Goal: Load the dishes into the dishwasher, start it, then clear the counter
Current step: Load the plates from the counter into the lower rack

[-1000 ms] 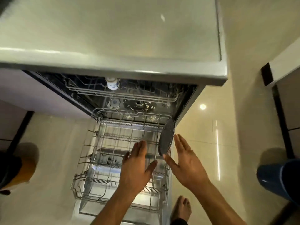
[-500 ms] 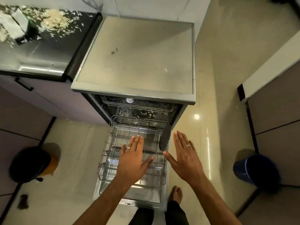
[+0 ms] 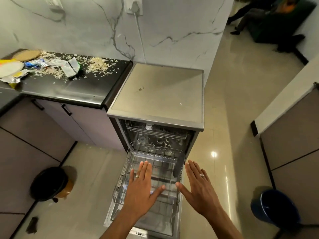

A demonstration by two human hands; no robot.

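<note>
While flat-fingered, hands [image 3: 143, 188] above wire rack [image 3: 124, 176].

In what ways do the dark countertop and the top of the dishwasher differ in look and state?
The countertop is black and glossy; the dishwasher top is matte grey-beige. The countertop carries scattered crumbs, wrappers and a plate; the dishwasher top holds only a few small specks. Both are flat surfaces at about the same height, side by side against the marble wall.

2 hands [image 3: 143, 188], 1 dishwasher [image 3: 158, 94], 1 dark plate [image 3: 178, 165], 2 bins [image 3: 50, 183].
</note>
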